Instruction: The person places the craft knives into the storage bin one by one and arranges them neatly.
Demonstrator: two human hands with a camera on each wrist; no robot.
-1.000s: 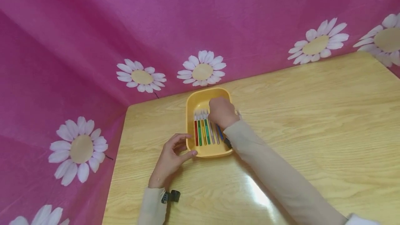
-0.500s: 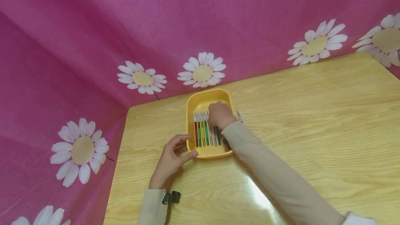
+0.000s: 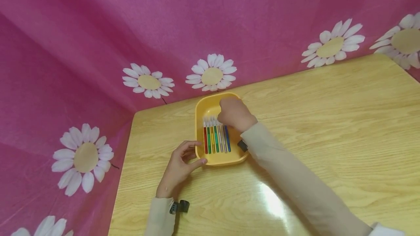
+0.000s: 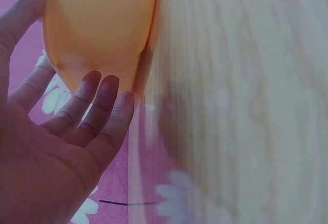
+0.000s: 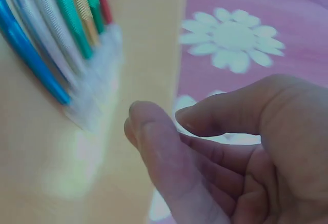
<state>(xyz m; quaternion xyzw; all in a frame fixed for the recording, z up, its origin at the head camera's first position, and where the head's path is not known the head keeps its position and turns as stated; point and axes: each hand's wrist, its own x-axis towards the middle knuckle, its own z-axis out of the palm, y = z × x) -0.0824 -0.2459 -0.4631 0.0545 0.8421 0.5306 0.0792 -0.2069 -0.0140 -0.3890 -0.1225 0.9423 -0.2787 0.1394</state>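
A yellow plastic tray point(image 3: 220, 160) holds a row of several slim craft knives point(image 3: 215, 139) with coloured metal handles and pale clear caps. The blue craft knife point(image 3: 228, 138) lies at the right end of the row, a red one point(image 3: 205, 139) at the left end. My left hand point(image 3: 179, 164) rests against the tray's near left side; in the left wrist view its fingertips touch the outer wall. My right hand point(image 3: 234, 114) is over the tray's far right part. In the right wrist view its thumb and bent fingers stand apart with nothing between them, beside the capped ends.
The tray stands on a wood-grain table point(image 3: 315, 119), close to its back edge. Behind and to the left hangs a pink cloth point(image 3: 262, 24) with white daisies. Black bands point(image 3: 179, 206) show at both wrists.
The blue craft knife has straightened alongside its neighbours. My right hand has drawn off it, slightly up and right. A pale tip right of the tray is now hidden by my forearm.
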